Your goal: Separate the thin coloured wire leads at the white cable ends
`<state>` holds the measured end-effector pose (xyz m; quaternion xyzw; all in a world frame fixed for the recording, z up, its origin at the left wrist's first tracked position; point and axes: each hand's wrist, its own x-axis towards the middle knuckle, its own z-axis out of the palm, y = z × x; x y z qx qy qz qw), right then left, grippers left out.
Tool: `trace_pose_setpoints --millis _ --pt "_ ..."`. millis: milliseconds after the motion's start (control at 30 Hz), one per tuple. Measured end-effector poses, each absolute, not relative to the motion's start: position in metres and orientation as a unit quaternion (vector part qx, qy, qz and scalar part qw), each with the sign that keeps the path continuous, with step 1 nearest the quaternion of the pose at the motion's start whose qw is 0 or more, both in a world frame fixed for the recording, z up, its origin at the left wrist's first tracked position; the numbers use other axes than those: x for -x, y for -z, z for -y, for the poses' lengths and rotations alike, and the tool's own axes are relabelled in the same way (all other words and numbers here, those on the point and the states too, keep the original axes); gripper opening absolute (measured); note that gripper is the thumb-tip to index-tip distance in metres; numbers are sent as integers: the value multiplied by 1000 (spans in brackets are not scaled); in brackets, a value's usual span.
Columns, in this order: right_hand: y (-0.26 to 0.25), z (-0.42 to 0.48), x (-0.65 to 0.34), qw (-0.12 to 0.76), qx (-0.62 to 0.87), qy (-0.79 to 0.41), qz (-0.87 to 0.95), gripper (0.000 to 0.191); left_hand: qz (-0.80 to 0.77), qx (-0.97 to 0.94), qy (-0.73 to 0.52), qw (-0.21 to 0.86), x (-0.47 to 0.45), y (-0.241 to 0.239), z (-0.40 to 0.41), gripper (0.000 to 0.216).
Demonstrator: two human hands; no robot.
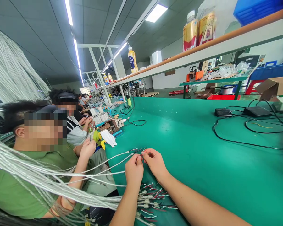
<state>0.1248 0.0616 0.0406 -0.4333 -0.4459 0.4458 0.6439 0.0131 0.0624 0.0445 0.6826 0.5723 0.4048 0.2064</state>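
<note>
Nearest me, my bare forearms (pixel 195 201) reach in from the bottom edge, and a sheaf of pale braided cables (pixel 91 199) sweeps in from the left. Mid-view, over the green counter (pixel 214 175), my left grip (pixel 134 169) and right grip (pixel 155 161) almost meet — thumbs and fingers drawn together on the thin wires (pixel 143 152) at one cable's end. How hard each pinches, I cannot tell.

The wires look light, limp and easily nicked; the braided covering should be springier and perhaps a little slick. I would hold firmly just behind where the wires split out, and use only fingertips on the wires.

More cable ends (pixel 147 197), with red, white and black wires, lie by my wrists, close enough to snag. The counter's edge runs near my left side, with a neighbour in a green shirt (pixel 11 188) beyond it — so the wider room is rightward, toward two black boxes (pixel 257 111).
</note>
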Motion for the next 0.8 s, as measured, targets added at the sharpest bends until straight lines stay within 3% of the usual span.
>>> trace_pose_setpoints --millis 800 --pt "-38 -63 -125 646 466 -402 452 19 -575 -692 -386 206 -15 -44 -62 27"
